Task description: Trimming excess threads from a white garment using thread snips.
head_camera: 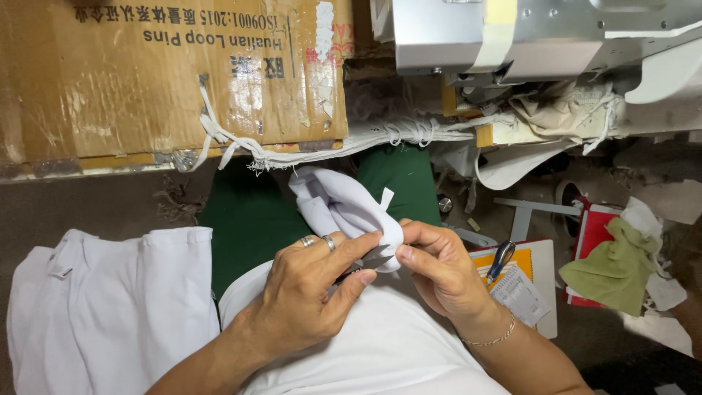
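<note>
My left hand (311, 289), with two rings on its fingers, is closed around a small dark snipping tool (368, 261) whose tip shows between thumb and forefinger. The tip touches a bunched white cloth piece (333, 203). My right hand (439, 271), with a thin bracelet at the wrist, pinches the lower edge of that white cloth between thumb and fingers. Both hands meet in front of my body, above my white shirt (380, 344). A short white tab (385, 197) sticks up from the cloth.
A stack of white garments (110, 307) lies at the left. Behind are a worn cardboard box (168, 73) with white cord, green fabric (248, 212) and a grey sewing machine (541, 36). At the right lie blue-handled scissors (502, 256) on a yellow pad and an olive cloth (614, 267).
</note>
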